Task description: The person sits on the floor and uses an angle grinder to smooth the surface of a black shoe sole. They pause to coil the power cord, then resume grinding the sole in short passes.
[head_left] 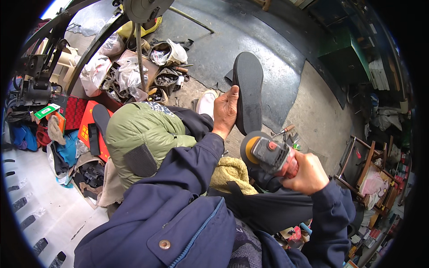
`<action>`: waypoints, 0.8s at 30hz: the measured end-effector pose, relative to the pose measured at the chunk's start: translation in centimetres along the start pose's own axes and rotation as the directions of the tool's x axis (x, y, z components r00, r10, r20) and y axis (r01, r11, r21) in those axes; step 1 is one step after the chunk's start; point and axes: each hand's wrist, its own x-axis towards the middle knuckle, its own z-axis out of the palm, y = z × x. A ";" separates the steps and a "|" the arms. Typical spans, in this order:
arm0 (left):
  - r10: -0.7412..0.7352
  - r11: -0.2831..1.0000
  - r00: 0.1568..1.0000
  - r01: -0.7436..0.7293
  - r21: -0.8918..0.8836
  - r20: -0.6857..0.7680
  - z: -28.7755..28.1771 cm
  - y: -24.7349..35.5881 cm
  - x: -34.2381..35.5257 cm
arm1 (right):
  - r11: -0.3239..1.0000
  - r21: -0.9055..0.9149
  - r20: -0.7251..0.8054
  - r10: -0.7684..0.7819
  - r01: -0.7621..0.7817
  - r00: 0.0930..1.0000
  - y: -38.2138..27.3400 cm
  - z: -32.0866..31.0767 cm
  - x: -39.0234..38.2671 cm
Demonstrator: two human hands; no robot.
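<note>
My left hand [226,110] is closed on the edge of a black shoe sole [250,91], thumb along its side. The sole stands nearly upright with its flat underside facing me; whether an upper is attached behind it is hidden. In my right hand [308,174] is a red and grey angle grinder [272,154], gripped around its body. Its round disc [246,149], dark with a yellowish middle, is close below the sole's lower end. I cannot tell if the two touch. A yellow cloth [233,175] lies over my lap beneath the grinder.
A screwdriver [284,130] lies on the floor beyond the grinder. Bags and scraps [129,73] crowd the far left, below a machine's wheel [145,6]. A person in a green padded garment [143,138] is close at my left. A wooden frame [368,165] stands at right.
</note>
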 end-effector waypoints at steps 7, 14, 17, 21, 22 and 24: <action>-0.049 0.999 0.999 0.049 -0.021 0.007 0.1 0.2 -0.2 | 0.995 -0.018 -0.132 -0.104 0.103 0.986 -0.3 0.4 1.3; -0.018 0.999 1.000 0.017 -0.029 -0.015 0.3 0.1 -0.1 | 0.998 -0.024 -0.038 -0.056 0.055 0.998 0.9 0.7 -1.5; -0.049 0.998 0.999 0.049 -0.041 -0.007 0.3 -0.2 -0.2 | 0.991 0.132 -0.082 -0.007 0.018 0.997 2.3 0.5 -2.4; -0.031 0.999 0.999 0.031 0.009 -0.023 0.2 0.0 -0.1 | 0.884 0.468 -0.192 0.109 -0.007 0.975 3.5 0.3 -2.2; -0.022 1.000 0.999 0.023 0.021 -0.035 0.3 0.1 -0.2 | 0.823 0.562 -0.224 0.064 0.076 0.973 3.6 0.2 -2.3; -0.053 0.998 0.998 0.053 0.026 -0.023 0.3 0.4 -0.2 | 0.723 0.676 -0.258 0.054 0.140 0.965 3.9 -0.2 -2.8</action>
